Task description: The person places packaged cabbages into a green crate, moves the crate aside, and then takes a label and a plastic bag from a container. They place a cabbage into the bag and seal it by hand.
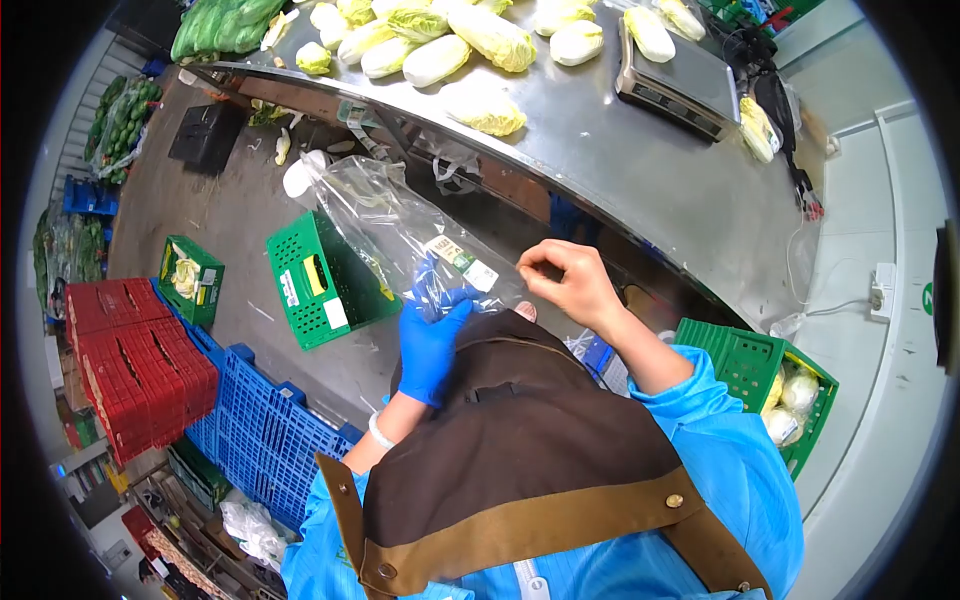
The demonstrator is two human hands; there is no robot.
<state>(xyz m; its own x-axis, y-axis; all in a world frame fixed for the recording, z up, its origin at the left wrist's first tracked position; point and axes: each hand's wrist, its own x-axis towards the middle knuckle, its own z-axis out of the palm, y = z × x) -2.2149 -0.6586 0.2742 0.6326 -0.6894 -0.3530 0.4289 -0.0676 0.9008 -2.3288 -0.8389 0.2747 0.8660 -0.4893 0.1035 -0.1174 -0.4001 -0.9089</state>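
Note:
My left hand (432, 335), in a blue glove, grips a clear plastic bag (385, 215) near its lower end, in front of the brown apron. The bag stretches up and to the left and carries a white printed label (461, 262). My bare right hand (570, 282) is just right of the bag's edge, fingers curled and thumb and forefinger pressed together; whatever lies between them is too small to make out. Pale green cabbages (490, 38) lie on the metal table (600, 150) beyond my hands.
A scale (680, 85) stands on the table at the right. Green crates (310, 285) (735, 360) are on both sides of me. Red crates (145, 365) and a blue pallet (265, 425) are at the left. A black box (207, 137) is on the floor.

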